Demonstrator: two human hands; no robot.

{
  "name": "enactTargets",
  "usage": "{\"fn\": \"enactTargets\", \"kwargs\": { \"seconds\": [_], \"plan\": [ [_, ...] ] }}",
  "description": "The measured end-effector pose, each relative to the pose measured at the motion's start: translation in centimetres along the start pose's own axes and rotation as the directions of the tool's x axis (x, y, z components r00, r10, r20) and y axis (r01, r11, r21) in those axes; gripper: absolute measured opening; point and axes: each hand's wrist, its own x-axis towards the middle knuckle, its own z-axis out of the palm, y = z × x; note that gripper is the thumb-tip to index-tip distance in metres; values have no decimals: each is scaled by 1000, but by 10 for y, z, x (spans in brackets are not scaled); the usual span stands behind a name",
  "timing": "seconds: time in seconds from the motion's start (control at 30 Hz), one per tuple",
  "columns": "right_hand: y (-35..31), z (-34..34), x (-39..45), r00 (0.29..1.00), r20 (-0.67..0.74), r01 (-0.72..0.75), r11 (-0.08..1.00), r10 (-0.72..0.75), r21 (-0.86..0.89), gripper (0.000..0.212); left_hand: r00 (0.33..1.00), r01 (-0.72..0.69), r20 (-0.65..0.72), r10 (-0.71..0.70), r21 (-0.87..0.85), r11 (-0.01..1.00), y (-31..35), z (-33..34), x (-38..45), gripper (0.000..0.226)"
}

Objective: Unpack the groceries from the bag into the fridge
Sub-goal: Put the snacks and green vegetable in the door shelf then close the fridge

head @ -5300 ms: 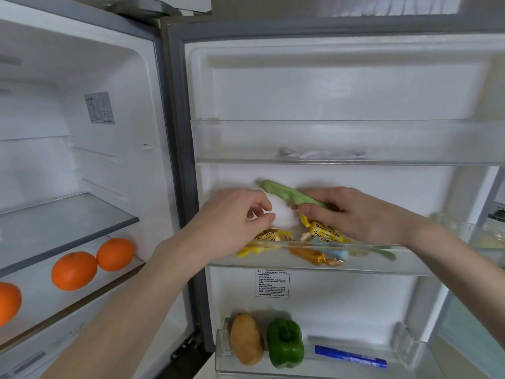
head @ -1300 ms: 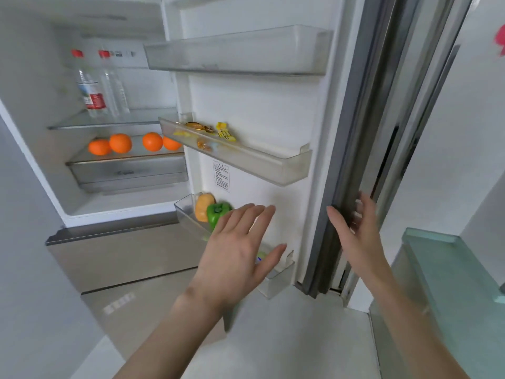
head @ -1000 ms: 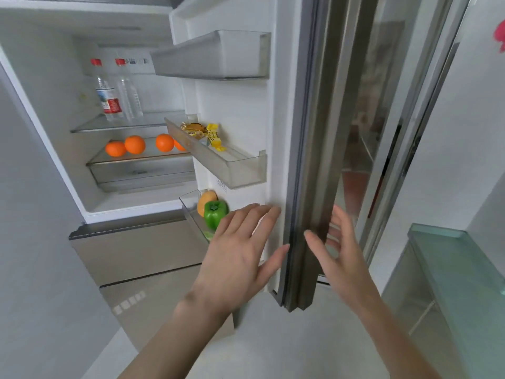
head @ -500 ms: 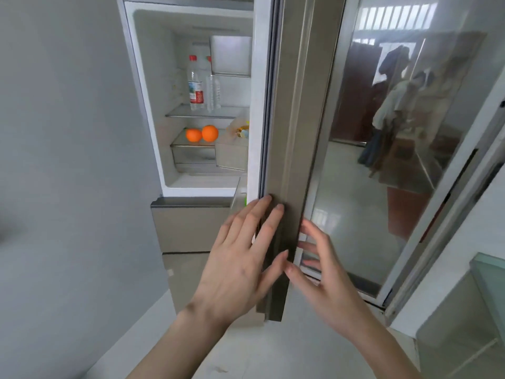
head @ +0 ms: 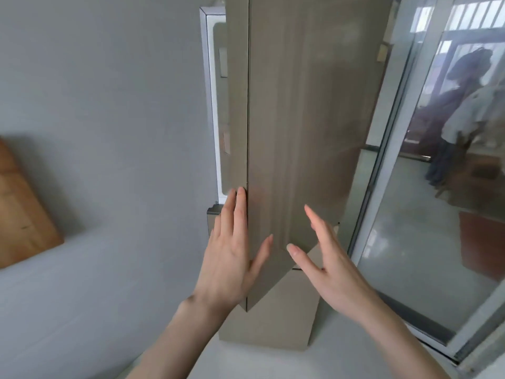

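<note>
My left hand point(head: 231, 250) lies flat against the tall brushed grey-brown metal fridge door point(head: 300, 119), fingers point(head: 240, 206) straight and together along its leading edge, thumb spread onto the door face. I keep the palm open like this because I judge the step in hand to be pushing the door shut: a flat press spreads the force and leaves nothing curled round the edge to be pinched when it meets the frame. My right hand point(head: 325, 258) is open too, fingers fanned and holding nothing. It sits near the lower part of the door face, but I cannot tell whether it touches the metal or hovers just off it, ready to steady the swing.

The door is not closed yet. To its left a narrow strip of the white fridge interior wall and seal point(head: 211, 105) shows between the door edge and the plain grey wall point(head: 109, 105). Below, the matching grey-brown lower drawer fronts point(head: 273, 324) are shut.

No groceries and no bag are in sight; whatever is in the fridge is hidden behind the door. To the right stands a glass sliding door with a pale frame point(head: 388, 187), near the fridge door's far side. That is why I would keep the push straight towards the cabinet.
</note>
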Motion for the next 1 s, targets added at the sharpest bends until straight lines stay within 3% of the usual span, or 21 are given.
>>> {"fn": "enactTargets", "kwargs": {
  "seconds": [0.13,0.23,0.4,0.53,0.63,0.87,1.0],
  "plan": [
    [12,11,54,995,0,98,993,-98,-71,76,992,115,-45,-120,-102,988,-28,2,24,90],
    [22,19,100,983,-32,171,961,-182,-219,75,978,185,-70,-196,-143,972,-50,7,44,93],
    [40,35,175,941,-64,274,858,-333,-435,74,955,265,-100,-280,-144,954,-82,17,79,104],
    [55,49,224,931,-32,297,809,-363,-507,75,927,334,-141,-347,-104,937,-108,31,105,105],
    [66,52,250,925,33,313,711,-378,-630,79,905,382,-171,-389,-75,921,-122,42,121,101],
    [81,59,288,932,65,279,588,-358,-759,86,899,393,-212,-384,0,920,-159,58,159,101],
    [87,64,304,933,59,263,563,-354,-784,83,912,362,-276,-302,200,911,-175,71,178,96]
  ]
}}
